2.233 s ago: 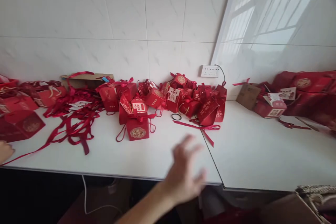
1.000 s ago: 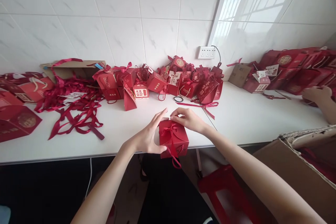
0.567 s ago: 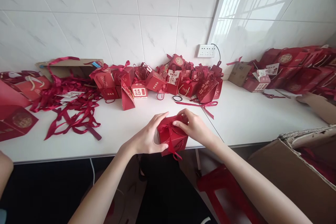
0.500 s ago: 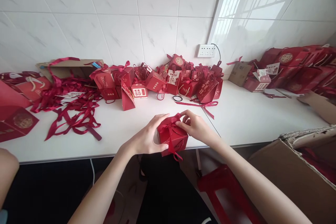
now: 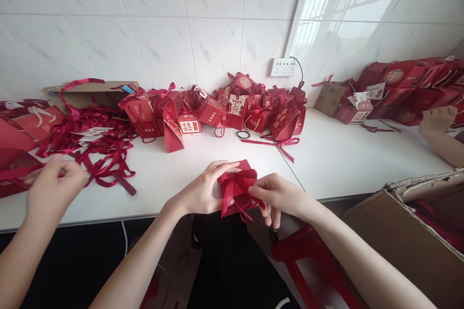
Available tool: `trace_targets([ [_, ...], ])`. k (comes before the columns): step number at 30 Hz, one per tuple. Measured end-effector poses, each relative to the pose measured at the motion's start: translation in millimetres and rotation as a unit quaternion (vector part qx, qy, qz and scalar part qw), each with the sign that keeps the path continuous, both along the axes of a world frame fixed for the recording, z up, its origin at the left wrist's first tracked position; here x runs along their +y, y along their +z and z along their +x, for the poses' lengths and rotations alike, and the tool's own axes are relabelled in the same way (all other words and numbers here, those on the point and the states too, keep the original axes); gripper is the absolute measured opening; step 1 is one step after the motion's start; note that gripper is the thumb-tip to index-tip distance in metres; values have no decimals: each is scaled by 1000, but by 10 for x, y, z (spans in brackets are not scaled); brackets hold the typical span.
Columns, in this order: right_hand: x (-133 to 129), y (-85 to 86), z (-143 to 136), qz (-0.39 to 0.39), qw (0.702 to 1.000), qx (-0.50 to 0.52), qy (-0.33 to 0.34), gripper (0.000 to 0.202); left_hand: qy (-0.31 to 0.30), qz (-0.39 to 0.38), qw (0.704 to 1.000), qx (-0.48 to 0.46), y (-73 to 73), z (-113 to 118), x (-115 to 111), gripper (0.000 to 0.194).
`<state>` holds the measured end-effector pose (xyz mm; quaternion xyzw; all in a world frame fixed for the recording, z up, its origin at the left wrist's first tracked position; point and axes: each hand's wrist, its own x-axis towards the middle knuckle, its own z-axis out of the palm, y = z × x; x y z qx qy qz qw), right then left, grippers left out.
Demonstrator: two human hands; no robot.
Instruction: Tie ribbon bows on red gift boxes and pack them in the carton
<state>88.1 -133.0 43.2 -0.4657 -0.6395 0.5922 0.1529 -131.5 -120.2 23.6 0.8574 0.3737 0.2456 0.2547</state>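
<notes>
At the table's front edge is a small red gift box [image 5: 243,164] with a red ribbon bow [image 5: 235,184] on it. My left hand [image 5: 207,188] grips the box from its left side, fingers over the top and thumb lower down. With thumb and forefinger, my right hand [image 5: 277,195] pinches one end of the ribbon at the box's right side; its other fingers hang below. A twisted red cord [image 5: 243,212] dangles from the front of the box.
Many red gift boxes [image 5: 213,111] line the wall behind. Loose ribbons [image 5: 108,166] lie at left, a black ring [image 5: 242,134] in the middle. A co-worker's hand [image 5: 60,181] is at left, another person's hand [image 5: 437,123] at right. A cardboard carton [image 5: 409,231] and red stool [image 5: 308,256] stand below.
My right hand has moved from the bow's top down to the right, pulling the ribbon end. The bow has shifted shape. A co-worker's hand has come in at left.
</notes>
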Motion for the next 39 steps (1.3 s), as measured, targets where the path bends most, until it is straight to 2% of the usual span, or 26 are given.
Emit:
trace_targets([
  [3,33,27,103,55,994,-96,2,38,-4,-5,1000,-5,6,3,5,68],
  [6,153,66,162,183,967,-159,-76,43,-14,-9,1000,-6,39,9,15,68],
  [8,249,44,126,264,947,-146,-111,44,-17,-12,1000,-3,53,6,25,66],
  [10,319,-26,45,283,947,-113,-99,44,-20,-11,1000,-3,33,-15,34,67],
  [13,336,-162,-69,240,964,-61,-97,42,-6,-5,998,-62,-67,-68,22,70],
  [14,319,-202,-91,232,965,-45,-110,41,30,1,994,-107,-105,-80,8,66],
  [16,269,-263,-110,240,961,-20,-137,40,175,9,966,-189,-152,-73,-39,50],
  [18,213,-305,-114,270,950,-12,-156,40,315,-25,933,-175,-139,-17,-100,43],
  [19,188,-322,-117,287,944,-11,-163,40,346,-54,926,-138,-112,25,-129,43],
  [21,147,-353,-129,318,931,-6,-180,39,334,-110,933,-70,-39,116,-168,46],
  [24,107,-386,-153,342,920,1,-191,35,308,-116,942,-72,27,210,-164,43],
  [27,87,-391,-161,321,928,6,-190,34,313,-87,941,-92,-8,220,-95,36],
  [33,105,-417,-145,193,958,108,-184,39,328,-80,930,-145,-190,184,71,38],
  [36,117,-457,-145,155,955,159,-196,42,326,-87,924,-179,-248,206,84,40],
  [39,111,-496,-164,154,947,180,-217,43,322,-85,920,-207,-267,245,36,39],
])
